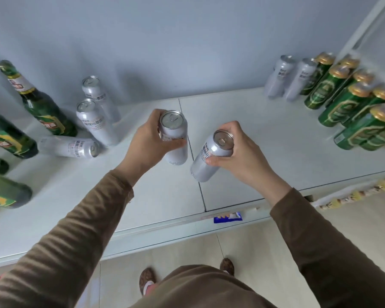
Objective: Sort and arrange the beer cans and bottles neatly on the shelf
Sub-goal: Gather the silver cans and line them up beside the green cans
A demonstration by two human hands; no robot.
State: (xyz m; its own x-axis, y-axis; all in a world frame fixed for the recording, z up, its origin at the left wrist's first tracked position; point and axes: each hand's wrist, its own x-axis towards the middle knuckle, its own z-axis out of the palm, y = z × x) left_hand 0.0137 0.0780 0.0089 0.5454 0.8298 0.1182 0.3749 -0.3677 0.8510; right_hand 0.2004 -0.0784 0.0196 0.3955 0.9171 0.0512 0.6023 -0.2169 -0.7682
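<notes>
- Centrally, the left hand (150,138) has its grip curled round an upright silver can (175,138), just above the white shelf (265,141).
- Beside it, the right hand (238,152) grips a second silver can (209,158), tilted, near the seam (193,156) between the two shelf boards.
- At the left of the frame stand two more silver cans (96,116), with a third lying on its side (70,146) before them, next to green bottles (38,101).
- At the upper right, a pair of silver cans (289,78) stands beside a cluster of green cans (347,101).
- Behind the shelf rises a pale blue-grey wall (165,41).
- A blue label (228,217) sits on the shelf's front edge.
- Below lies a beige tiled floor (265,252), with patterned slippers (147,278).
</notes>
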